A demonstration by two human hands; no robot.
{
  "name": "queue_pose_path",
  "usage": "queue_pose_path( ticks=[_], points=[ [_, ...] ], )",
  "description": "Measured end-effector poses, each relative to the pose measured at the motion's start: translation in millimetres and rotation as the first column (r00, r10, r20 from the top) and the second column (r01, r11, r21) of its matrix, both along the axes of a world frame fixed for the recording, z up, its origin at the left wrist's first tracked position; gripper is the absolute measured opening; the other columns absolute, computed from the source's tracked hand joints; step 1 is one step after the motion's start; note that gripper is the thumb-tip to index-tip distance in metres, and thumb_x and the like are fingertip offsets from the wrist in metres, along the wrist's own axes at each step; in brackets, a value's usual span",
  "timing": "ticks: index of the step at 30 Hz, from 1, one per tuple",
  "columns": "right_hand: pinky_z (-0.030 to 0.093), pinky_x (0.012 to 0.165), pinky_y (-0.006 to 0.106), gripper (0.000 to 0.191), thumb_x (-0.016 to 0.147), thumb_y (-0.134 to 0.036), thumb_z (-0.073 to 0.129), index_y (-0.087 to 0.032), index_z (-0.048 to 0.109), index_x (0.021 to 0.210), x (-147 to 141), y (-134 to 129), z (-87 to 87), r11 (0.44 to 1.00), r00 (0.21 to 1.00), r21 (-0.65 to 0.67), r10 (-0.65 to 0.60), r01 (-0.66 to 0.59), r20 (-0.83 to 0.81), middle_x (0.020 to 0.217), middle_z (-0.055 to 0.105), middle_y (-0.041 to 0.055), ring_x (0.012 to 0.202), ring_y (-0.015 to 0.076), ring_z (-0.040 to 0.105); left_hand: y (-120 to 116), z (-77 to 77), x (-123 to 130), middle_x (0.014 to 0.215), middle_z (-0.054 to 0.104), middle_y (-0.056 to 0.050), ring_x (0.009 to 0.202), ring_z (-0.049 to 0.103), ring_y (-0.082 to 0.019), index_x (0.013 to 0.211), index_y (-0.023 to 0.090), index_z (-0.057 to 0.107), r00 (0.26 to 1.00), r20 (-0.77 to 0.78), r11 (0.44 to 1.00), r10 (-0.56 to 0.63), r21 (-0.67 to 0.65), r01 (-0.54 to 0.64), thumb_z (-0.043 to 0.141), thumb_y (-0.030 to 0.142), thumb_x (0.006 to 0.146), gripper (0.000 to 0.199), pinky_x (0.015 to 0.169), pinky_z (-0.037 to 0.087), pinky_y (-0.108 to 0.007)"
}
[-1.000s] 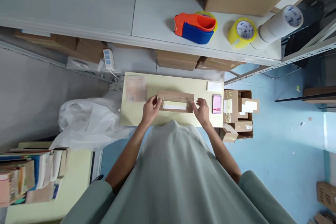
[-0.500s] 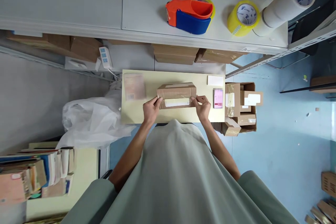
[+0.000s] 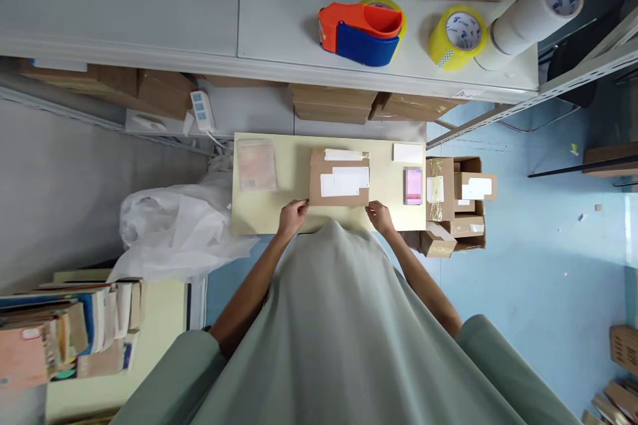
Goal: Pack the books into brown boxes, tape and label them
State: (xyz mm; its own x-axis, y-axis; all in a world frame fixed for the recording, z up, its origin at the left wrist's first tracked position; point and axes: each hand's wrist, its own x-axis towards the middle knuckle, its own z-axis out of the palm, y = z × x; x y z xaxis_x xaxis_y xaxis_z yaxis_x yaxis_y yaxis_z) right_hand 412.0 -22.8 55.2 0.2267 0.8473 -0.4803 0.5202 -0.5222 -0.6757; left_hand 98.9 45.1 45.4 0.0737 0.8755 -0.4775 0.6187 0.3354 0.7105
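A brown cardboard box (image 3: 315,179) lies on the pale yellow table (image 3: 294,146), with white labels (image 3: 343,182) on its upper face. A strip of white paper (image 3: 343,155) runs along its far edge, under clear tape at the right end. My left hand (image 3: 293,218) grips the near left corner, its fingers closed. At the near right corner, my right hand (image 3: 379,217) pinches the same box. Both fingertips are partly hidden by the box's edge.
On the table lie a clear plastic packet (image 3: 256,165), a white card stack (image 3: 407,153) and a pink-screened phone (image 3: 413,186). A carton of small boxes (image 3: 441,176) stands right. The shelf (image 3: 279,26) holds a tape dispenser (image 3: 361,33) and tape rolls (image 3: 457,36). White plastic sheeting (image 3: 174,226) hangs left.
The box has turned so its face with the white labels is up, and the taped strip has gone from the near side to the far edge. Both hands moved down to its near corners.
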Motion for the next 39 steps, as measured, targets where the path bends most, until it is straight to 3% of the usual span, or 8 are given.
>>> queue_pose_path(
  ticks=[3,8,13,19,24,30,34,39],
  points=[
    [0.066,0.099,0.039,0.024,0.102,-0.024,0.058,-0.017,0.081,0.103,11.1,4.2,-6.8,0.999,0.998,-0.007,-0.053,0.053,0.014,0.118,0.084,0.0149,0.101,0.0228,0.081,6.8,-8.9,-3.7,0.113,0.085,-0.013,0.112,0.079,-0.031,0.105,0.022,0.082,1.000,-0.015,1.000,0.023,-0.005,-0.023,0.062,0.019,0.086,0.028,0.107,0.061,-0.045],
    [0.064,0.108,0.044,0.041,0.105,-0.036,0.056,-0.012,0.073,0.134,24.9,39.0,-7.1,0.976,0.979,0.084,-0.194,0.199,-0.067,0.141,0.079,0.0227,0.124,0.0257,0.079,50.7,-13.3,8.6,0.149,0.074,-0.020,0.125,0.077,-0.028,0.139,0.017,0.074,0.981,0.088,0.984,0.175,0.023,-0.178,0.065,0.020,0.091,0.049,0.112,0.060,-0.044],
    [0.064,0.108,0.047,0.047,0.104,-0.048,0.060,-0.015,0.073,0.136,11.0,62.7,3.1,0.976,0.965,0.089,-0.179,0.199,-0.190,0.137,0.082,0.0191,0.127,0.0269,0.078,76.1,-6.5,24.3,0.142,0.077,-0.021,0.126,0.077,-0.029,0.147,0.015,0.069,0.961,0.161,0.974,0.224,-0.010,-0.226,0.074,0.026,0.092,0.055,0.114,0.060,-0.046],
    [0.064,0.105,0.044,0.069,0.111,-0.065,0.046,-0.013,0.065,0.152,10.4,42.4,31.6,0.975,0.967,0.151,-0.129,0.164,-0.220,0.147,0.076,0.0219,0.132,0.0284,0.075,55.3,18.2,6.5,0.140,0.078,-0.018,0.135,0.074,-0.030,0.144,0.018,0.069,0.937,0.254,0.962,0.242,0.064,-0.265,0.062,0.057,0.107,0.054,0.108,0.063,-0.041],
    [0.064,0.100,0.043,0.077,0.112,-0.075,0.036,-0.014,0.068,0.148,13.6,23.7,41.2,0.984,0.968,0.105,-0.121,0.146,-0.218,0.141,0.079,0.0215,0.124,0.0290,0.077,34.9,28.8,-2.6,0.126,0.080,-0.019,0.122,0.077,-0.031,0.129,0.016,0.073,0.930,0.270,0.966,0.248,-0.001,-0.257,0.049,0.076,0.106,0.068,0.092,0.066,-0.039],
    [0.063,0.098,0.041,0.070,0.111,-0.077,0.044,-0.019,0.073,0.138,3.8,22.8,46.0,0.997,0.996,-0.015,-0.076,0.075,-0.053,0.135,0.082,0.0175,0.122,0.0299,0.080,23.0,25.7,5.3,0.115,0.085,-0.015,0.119,0.079,-0.033,0.140,0.017,0.071,0.983,0.080,0.986,0.164,-0.041,-0.161,0.082,0.063,0.090,0.069,0.107,0.059,-0.044],
    [0.062,0.102,0.042,0.064,0.100,-0.068,0.074,-0.020,0.070,0.141,3.0,33.2,49.5,0.994,0.992,-0.030,-0.106,0.108,0.068,0.131,0.085,0.0164,0.118,0.0319,0.082,27.4,18.2,-0.2,0.107,0.085,-0.013,0.111,0.081,-0.032,0.132,0.018,0.074,0.976,0.104,0.982,0.190,-0.040,-0.187,0.077,0.062,0.091,0.060,0.102,0.061,-0.043],
    [0.065,0.101,0.046,0.055,0.101,-0.065,0.069,-0.019,0.073,0.132,32.7,33.6,35.5,0.989,0.993,0.089,-0.114,0.116,-0.029,0.120,0.087,0.0173,0.113,0.0333,0.084,36.1,5.7,-22.5,0.103,0.083,-0.011,0.101,0.082,-0.030,0.116,0.019,0.073,0.954,0.138,0.962,0.265,-0.102,-0.253,0.078,0.056,0.088,0.047,0.093,0.065,-0.041]
  ],
)
